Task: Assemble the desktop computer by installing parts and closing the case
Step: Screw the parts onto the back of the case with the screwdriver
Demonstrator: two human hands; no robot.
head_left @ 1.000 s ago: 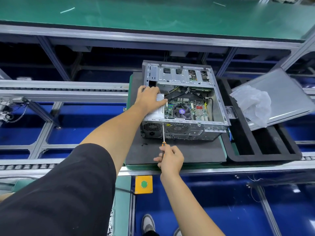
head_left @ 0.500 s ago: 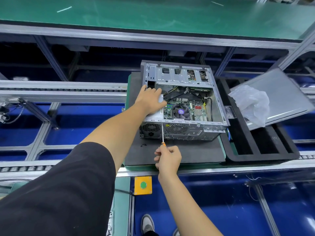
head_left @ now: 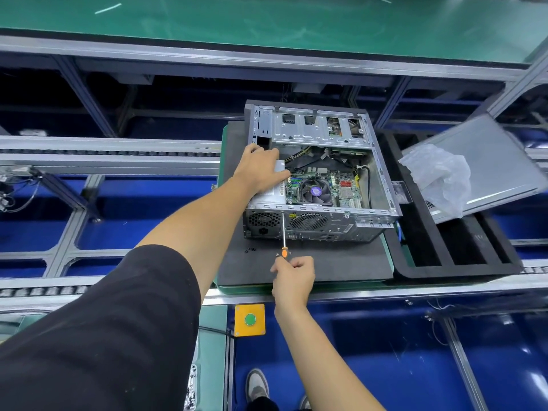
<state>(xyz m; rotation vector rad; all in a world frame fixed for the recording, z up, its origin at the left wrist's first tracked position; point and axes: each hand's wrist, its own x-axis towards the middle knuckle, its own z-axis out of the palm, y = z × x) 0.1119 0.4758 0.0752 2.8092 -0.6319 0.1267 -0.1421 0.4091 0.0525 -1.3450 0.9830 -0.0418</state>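
1. The open grey metal computer case lies on its side on a dark foam mat.
2. The left hand presses flat, fingers straight, on the silver power supply box inside the case.
3. The right hand has its fingers clamped on the orange-handled screwdriver, whose tip is at the case's rear panel.
4. Advice: keep the shaft square to the panel and hold the box firmly.
5. The screw itself is too small to see.

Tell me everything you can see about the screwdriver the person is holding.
The screwdriver has a thin, bright metal shaft and an orange collar where it meets the handle, most of which is hidden inside the right hand gripping it. It points away from the person, nearly straight up in the picture. Its tip meets the rear panel of the open computer case, between the two round vent grilles, near the top edge.
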